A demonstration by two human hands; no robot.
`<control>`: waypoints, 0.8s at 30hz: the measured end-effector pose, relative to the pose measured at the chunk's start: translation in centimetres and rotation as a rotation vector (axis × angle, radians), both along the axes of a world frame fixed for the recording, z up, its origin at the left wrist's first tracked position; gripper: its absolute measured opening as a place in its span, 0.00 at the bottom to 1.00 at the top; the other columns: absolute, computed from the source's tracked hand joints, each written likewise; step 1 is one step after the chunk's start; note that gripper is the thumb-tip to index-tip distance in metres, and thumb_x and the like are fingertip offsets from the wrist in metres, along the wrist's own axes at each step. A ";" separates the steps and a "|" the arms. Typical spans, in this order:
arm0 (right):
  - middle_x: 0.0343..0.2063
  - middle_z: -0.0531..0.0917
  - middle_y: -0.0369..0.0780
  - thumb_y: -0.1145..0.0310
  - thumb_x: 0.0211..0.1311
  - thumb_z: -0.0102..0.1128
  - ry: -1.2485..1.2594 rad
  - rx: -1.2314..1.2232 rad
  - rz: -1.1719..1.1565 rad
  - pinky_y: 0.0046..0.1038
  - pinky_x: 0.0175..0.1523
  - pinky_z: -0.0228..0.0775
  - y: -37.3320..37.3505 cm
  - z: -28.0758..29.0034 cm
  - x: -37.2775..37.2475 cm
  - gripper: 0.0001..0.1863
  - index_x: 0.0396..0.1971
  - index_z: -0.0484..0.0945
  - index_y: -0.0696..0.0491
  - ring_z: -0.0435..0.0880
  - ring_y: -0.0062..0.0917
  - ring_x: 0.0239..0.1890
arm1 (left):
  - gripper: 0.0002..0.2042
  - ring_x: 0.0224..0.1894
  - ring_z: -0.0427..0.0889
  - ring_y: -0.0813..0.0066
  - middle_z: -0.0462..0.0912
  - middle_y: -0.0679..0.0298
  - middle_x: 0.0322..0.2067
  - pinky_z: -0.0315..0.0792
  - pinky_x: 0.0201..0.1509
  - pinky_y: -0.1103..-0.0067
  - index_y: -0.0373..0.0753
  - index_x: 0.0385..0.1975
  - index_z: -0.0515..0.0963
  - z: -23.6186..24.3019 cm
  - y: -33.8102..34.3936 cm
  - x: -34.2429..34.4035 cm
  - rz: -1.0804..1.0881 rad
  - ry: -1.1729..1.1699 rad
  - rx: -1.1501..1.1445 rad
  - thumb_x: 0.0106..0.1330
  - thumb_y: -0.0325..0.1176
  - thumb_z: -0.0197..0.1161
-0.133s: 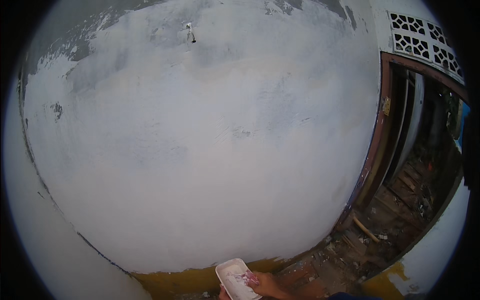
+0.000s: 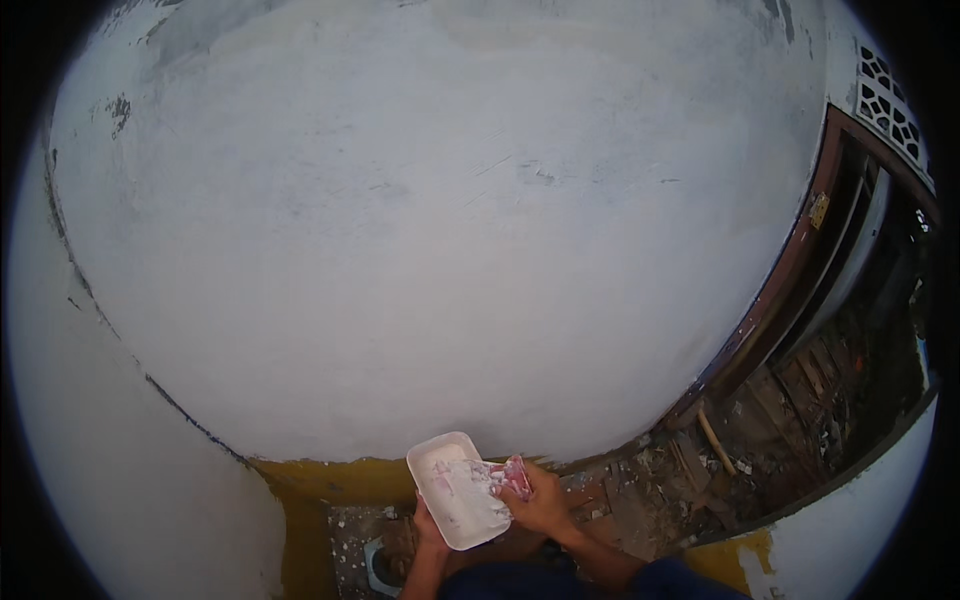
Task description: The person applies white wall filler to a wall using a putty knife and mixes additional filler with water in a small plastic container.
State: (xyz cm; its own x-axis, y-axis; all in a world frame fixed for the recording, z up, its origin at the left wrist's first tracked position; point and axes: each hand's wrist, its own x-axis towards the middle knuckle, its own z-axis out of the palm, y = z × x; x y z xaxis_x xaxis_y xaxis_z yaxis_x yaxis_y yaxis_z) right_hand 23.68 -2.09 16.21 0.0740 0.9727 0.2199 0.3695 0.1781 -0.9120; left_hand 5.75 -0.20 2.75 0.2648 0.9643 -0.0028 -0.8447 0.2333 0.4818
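A shallow white tray (image 2: 428,462) with rounded corners is tilted in front of me at the bottom centre, with white paste spread inside it. Its left side rests in my left hand (image 2: 428,528), fingers wrapped round the edge and partly hidden beneath. In my right hand (image 2: 543,503) is a pinkish-red putty scraper (image 2: 516,474), smeared with white paste. The scraper lies over the tray's right side, against the paste. My right fingers are closed round it, and its working edge is hard to make out.
A large wall (image 2: 430,300) coated in white and grey stands ahead, with a yellow-brown band (image 2: 350,482) along its foot. On the right is a brown door frame (image 2: 790,270). Wood scraps and rubble (image 2: 700,470) cover the floor there. A pale blue-rimmed object (image 2: 375,568) sits low left.
My view has tipped downward, so the tray and both hands show higher and more fully. The wall's upper part and its fixture have left the picture. Both hands keep their hold.
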 end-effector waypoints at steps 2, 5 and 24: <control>0.25 0.81 0.35 0.73 0.56 0.67 0.017 0.084 -0.006 0.21 0.37 0.71 0.7 2.9 0.7 0.10 0.35 0.77 0.58 0.76 0.13 0.30 | 0.36 0.63 0.70 0.51 0.68 0.52 0.64 0.65 0.67 0.57 0.38 0.69 0.58 0.5 1.6 -0.2 -0.010 -0.126 0.033 0.70 0.61 0.43; 0.24 0.83 0.38 0.75 0.57 0.64 0.111 0.132 -0.014 0.21 0.33 0.71 1.1 6.3 0.2 0.09 0.35 0.75 0.60 0.77 0.13 0.27 | 0.35 0.62 0.72 0.54 0.69 0.53 0.63 0.69 0.65 0.60 0.38 0.68 0.59 1.9 2.6 -0.4 -0.012 -0.170 -0.057 0.72 0.61 0.39; 0.27 0.82 0.54 0.72 0.57 0.61 -0.284 0.029 0.350 0.42 0.33 0.74 -2.4 3.1 -6.5 0.16 0.45 0.74 0.62 0.83 0.50 0.29 | 0.32 0.53 0.77 0.47 0.73 0.45 0.55 0.76 0.55 0.56 0.40 0.65 0.63 1.1 -0.9 -0.7 0.133 -0.278 -0.139 0.71 0.59 0.44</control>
State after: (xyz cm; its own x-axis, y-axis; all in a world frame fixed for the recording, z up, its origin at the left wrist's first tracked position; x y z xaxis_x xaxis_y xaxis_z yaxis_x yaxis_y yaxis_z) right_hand 17.19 -4.44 19.30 -0.3257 0.9215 0.2117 0.5174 0.3611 -0.7758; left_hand 5.06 -1.08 3.87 0.1459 0.9859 -0.0825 -0.9666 0.1598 0.2001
